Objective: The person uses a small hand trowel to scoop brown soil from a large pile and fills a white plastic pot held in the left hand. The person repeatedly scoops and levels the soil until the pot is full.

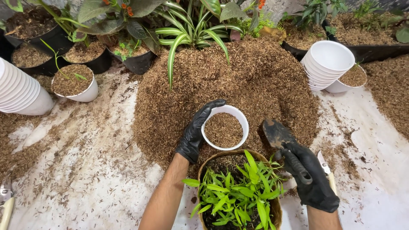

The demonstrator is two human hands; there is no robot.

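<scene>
My left hand, in a black glove, grips the rim of a small white pot partly filled with brown husk. The pot rests at the foot of a big mound of brown husk. My right hand, also gloved in black, holds a dark hand trowel by its handle, with the blade lying on the husk just right of the pot. Below the pot, between my arms, stands a brown basket pot with a leafy green plant.
Stacks of white pots lie at the left edge and at the upper right. A husk-filled white pot with a seedling sits at the left. Black pots with plants line the back. Tool handles lie at bottom left and beside my right hand.
</scene>
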